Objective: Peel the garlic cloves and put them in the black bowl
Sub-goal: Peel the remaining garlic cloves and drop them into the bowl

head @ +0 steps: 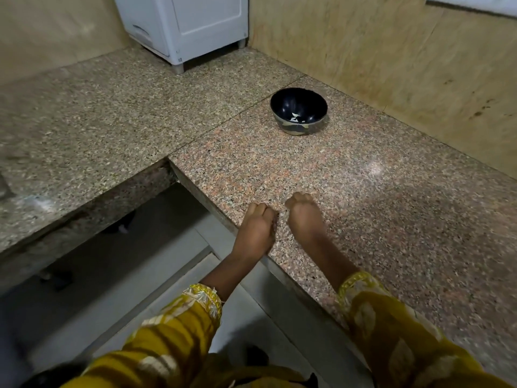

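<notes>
Well short of the black bowl [285, 103], your left hand [256, 228] and right hand [303, 217] curled close together, fingertips hidden; I couldn't tell whether either held anything.

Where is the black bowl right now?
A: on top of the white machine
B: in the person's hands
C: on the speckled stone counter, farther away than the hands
C: the black bowl stands on the counter, beyond the left hand and right hand, and neither touches it.
</notes>
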